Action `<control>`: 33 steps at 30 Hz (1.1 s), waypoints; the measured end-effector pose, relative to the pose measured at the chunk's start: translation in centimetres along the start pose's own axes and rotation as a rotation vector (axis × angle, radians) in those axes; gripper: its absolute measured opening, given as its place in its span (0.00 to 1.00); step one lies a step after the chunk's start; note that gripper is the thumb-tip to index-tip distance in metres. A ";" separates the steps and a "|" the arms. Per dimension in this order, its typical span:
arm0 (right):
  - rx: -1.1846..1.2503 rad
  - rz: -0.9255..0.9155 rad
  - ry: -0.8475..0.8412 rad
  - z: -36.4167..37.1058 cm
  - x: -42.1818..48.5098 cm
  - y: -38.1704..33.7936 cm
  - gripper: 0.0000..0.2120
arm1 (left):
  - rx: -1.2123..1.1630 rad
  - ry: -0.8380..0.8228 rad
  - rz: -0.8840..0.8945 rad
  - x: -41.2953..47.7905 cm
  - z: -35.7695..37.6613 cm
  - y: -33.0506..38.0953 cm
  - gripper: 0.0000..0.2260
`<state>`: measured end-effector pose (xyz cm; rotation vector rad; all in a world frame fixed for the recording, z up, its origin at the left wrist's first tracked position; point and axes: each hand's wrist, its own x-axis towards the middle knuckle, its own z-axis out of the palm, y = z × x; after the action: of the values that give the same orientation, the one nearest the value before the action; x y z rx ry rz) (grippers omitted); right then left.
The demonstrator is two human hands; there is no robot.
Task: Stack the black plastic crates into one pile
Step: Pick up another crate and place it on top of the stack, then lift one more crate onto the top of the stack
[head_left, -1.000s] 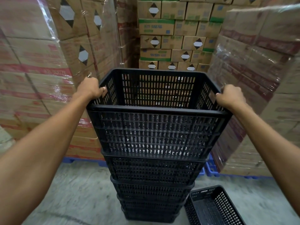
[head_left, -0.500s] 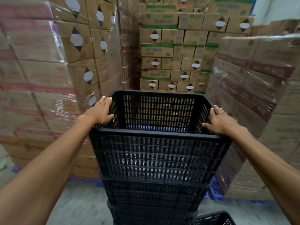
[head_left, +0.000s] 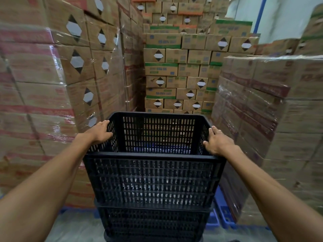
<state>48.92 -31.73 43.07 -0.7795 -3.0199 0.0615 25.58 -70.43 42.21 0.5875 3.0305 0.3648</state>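
Okay, top crate (head_left: 153, 179) sits nested on the pile (head_left: 153, 222) of black crates, which stands on the floor (head_left: 73, 227) in a narrow aisle. Only the crate under it shows clearly; lower ones are cut off by the frame edge. Left hand (head_left: 99, 132) lies on the crate's left rim, fingers (head_left: 104, 123) stretched forward along the edge, thumb on the slotted side wall, not curled tight. Right hand (head_left: 216, 143) rests on the right rim, fingers (head_left: 212, 131) extended and flat, loosely draped, no firm clench. Both hands touch the crate without a closed grip. Crate is empty, upright, square with the one below. Wrapped cartons (head_left: 43, 105) wall the left side, close to the crate. More wrapped cartons (head_left: 272, 109) on the right. Stacked boxes (head_left: 178, 72) with green bands and diamond labels stand behind. Blue pallet (head_left: 222, 217) shows low at right, beside the pile.
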 end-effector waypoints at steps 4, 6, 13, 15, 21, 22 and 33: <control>0.004 0.009 -0.026 -0.4 0.0 0.1 0.36 | -0.008 -0.047 -0.076 -0.6 -1.0 1.4 0.37; 0.059 0.005 -0.071 -1.0 0.2 0.3 0.36 | 0.003 -0.085 -0.114 -0.6 -1.5 2.3 0.41; 0.332 -0.004 -0.100 -2.4 -0.1 6.0 0.26 | 0.113 -0.098 -0.002 -0.3 -2.8 15.2 0.43; 0.349 0.054 -0.036 -1.8 -0.8 9.5 0.23 | 0.153 -0.031 0.203 -0.5 -2.9 22.9 0.36; 0.365 0.254 0.020 2.4 -4.7 24.3 0.22 | 0.105 -0.083 0.666 -3.2 3.3 48.0 0.26; 0.363 0.280 0.014 3.9 -5.4 26.6 0.22 | 0.115 -0.115 0.707 -3.8 5.7 51.0 0.26; 0.549 0.566 -0.429 33.2 -13.0 45.2 0.24 | 0.265 -0.728 0.585 -8.5 45.2 60.0 0.20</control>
<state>81.09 0.37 7.76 -1.6567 -2.7480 1.1314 58.85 -9.46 12.26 1.2867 2.1738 -0.2177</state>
